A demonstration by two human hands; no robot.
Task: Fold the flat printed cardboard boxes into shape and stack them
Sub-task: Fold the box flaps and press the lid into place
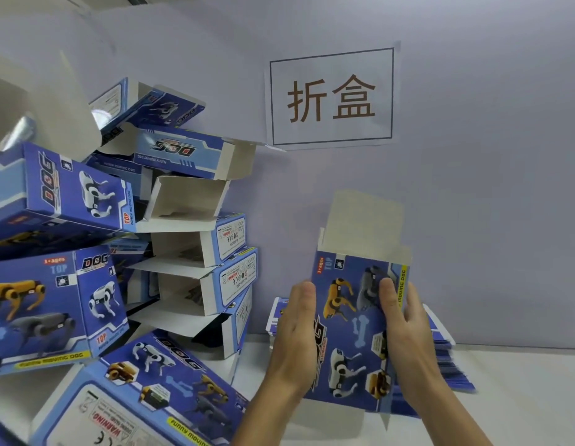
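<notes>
Head view: both hands hold upright blue printed cardboard box with robot-dog artwork, above white table, plain top flap standing open. Left hand presses box's left edge, fingers straight. Right hand grips right edge, thumb on printed front, fingers wrapped behind. Stack of flat blue box blanks lies on table behind box. Pile of folded blue boxes at left against pale wall. Paper sign on wall.
</notes>
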